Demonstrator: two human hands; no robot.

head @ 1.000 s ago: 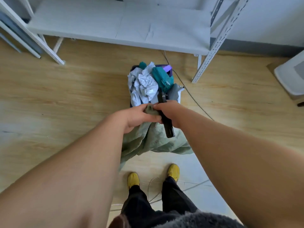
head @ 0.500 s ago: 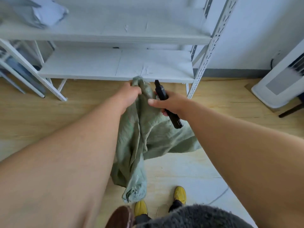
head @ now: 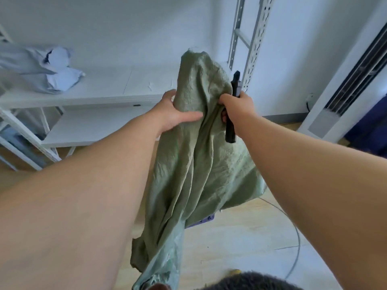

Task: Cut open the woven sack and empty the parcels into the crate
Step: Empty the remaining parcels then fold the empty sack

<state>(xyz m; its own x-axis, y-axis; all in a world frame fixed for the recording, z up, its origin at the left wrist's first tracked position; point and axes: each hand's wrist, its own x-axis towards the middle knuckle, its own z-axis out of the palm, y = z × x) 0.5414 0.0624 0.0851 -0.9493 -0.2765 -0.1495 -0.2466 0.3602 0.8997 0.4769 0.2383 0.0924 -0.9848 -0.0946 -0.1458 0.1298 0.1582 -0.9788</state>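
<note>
The green woven sack [head: 194, 147] hangs limp in the air in the middle of the view, held up near its top, its loose end drooping down to the near floor; the left hand [head: 173, 114] holds its left side, thumb across the cloth and fingers curled behind; the right hand [head: 237, 106] grips the right side and also holds a black cutter [head: 231, 122], which points up and down; a bit of purple crate [head: 206, 219] peeks out below the sack; far off stands a white shelf [head: 100, 88] with pale bags [head: 48, 70] on its left end; a white upright unit [head: 343, 84] stands at the right; a thin cable [head: 296, 237] curves on the wood floor [head: 240, 237].
</note>
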